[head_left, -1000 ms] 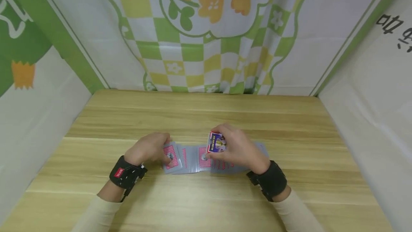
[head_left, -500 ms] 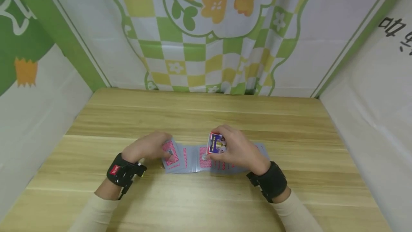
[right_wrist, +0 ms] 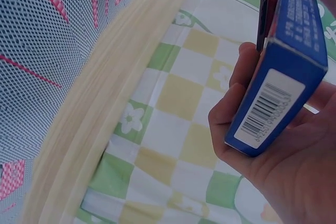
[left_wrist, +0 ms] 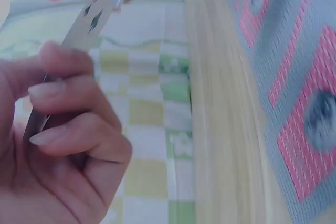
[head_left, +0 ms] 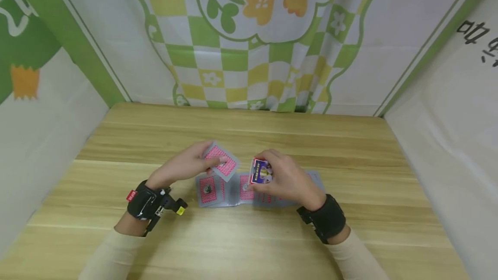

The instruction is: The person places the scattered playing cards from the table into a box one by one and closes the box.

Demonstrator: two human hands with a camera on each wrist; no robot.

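Note:
My left hand (head_left: 182, 165) pinches a playing card (head_left: 225, 168) between thumb and fingers, its red-patterned back facing up. In the left wrist view the card (left_wrist: 90, 24) is seen nearly edge-on, part of its face showing. My right hand (head_left: 289, 178) grips a small blue card box (head_left: 261, 172) with red edges. A barcode marks the end of that box (right_wrist: 270, 109) in the right wrist view. Below both hands, overlapping playing cards (head_left: 207, 189) lie face down in a row on the table; the right hand hides some of them.
The wooden table (head_left: 249, 241) spreads out around the row of cards. At its back edge hangs a checked green, yellow and white curtain (head_left: 229, 72). White walls (head_left: 439, 141) close in both sides. Each wrist carries a black camera strap (head_left: 328, 218).
My left hand has lifted a card off the left end of the row and carried it up and to the right, towards the box. The right hand and box stay nearly still.

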